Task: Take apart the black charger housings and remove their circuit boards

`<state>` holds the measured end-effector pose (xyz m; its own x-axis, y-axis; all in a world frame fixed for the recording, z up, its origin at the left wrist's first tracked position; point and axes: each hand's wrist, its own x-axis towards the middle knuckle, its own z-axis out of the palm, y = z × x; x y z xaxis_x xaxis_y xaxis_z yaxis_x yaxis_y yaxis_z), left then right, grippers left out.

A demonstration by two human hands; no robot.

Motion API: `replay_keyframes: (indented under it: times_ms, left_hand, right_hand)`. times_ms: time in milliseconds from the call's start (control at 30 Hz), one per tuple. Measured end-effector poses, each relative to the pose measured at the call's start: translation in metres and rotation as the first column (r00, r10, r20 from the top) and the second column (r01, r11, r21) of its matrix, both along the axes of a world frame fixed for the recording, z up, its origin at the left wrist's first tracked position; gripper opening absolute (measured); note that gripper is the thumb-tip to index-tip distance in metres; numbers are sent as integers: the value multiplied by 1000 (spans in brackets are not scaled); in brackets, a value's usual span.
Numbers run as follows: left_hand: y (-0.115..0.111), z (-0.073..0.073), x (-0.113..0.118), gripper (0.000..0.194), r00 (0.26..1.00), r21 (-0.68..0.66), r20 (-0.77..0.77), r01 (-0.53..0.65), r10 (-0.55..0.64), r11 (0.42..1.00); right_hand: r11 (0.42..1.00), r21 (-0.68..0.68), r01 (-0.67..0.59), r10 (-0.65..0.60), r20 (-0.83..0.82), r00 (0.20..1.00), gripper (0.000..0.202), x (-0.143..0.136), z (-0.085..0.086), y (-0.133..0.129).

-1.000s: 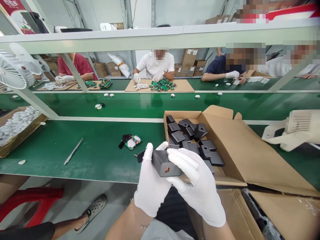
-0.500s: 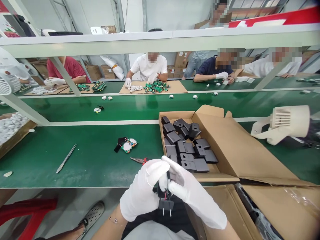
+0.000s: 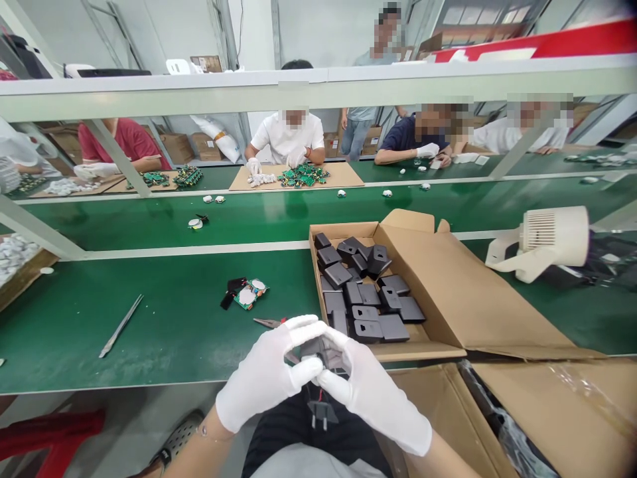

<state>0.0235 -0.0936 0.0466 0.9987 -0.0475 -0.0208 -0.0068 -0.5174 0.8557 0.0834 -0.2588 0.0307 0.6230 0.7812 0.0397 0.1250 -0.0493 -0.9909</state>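
Note:
Both my hands wear white gloves and meet over my lap at the near edge of the green bench. My left hand [image 3: 266, 375] and my right hand [image 3: 371, 392] together grip a dark grey charger housing [image 3: 326, 350]. A black two-pin plug piece [image 3: 321, 413] hangs below it on thin wires. Just beyond my fingers stands an open cardboard box [image 3: 448, 292] holding several more dark grey housings [image 3: 365, 299].
On the bench lie red-handled pliers [image 3: 269, 323], a small circuit board assembly [image 3: 243, 293] and metal tweezers [image 3: 120, 326]. A white fan [image 3: 542, 240] lies at right. A larger carton [image 3: 547, 411] stands by my right knee. Several people work across the green conveyor [image 3: 298, 212].
The housing came down from over the bench edge to my lap, and its plug piece now dangles below on wires. My head turned slightly right.

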Motion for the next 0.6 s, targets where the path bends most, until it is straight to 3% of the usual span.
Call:
replay_keyframes:
  times_ms: [133,367,500,600]
  left_hand:
    - [-6,5,1,38,1000,47,4,-13,13,999]
    - [-8,-10,0,32,997,-11,23,-67,67,998]
    - [-13,-13,4,30,994,-67,42,-98,101,993]
    - [-11,-13,3,34,996,-83,61,-55,60,995]
  right_hand:
    - [1000,-16,18,-18,2,1000,44,-3,2,1]
    - [989,-96,112,-111,22,994,42,-5,-18,1]
    - [992,-79,102,-104,-19,994,40,-3,-24,0]
    - [996,-32,82,-85,-80,993,39,0,-22,0]
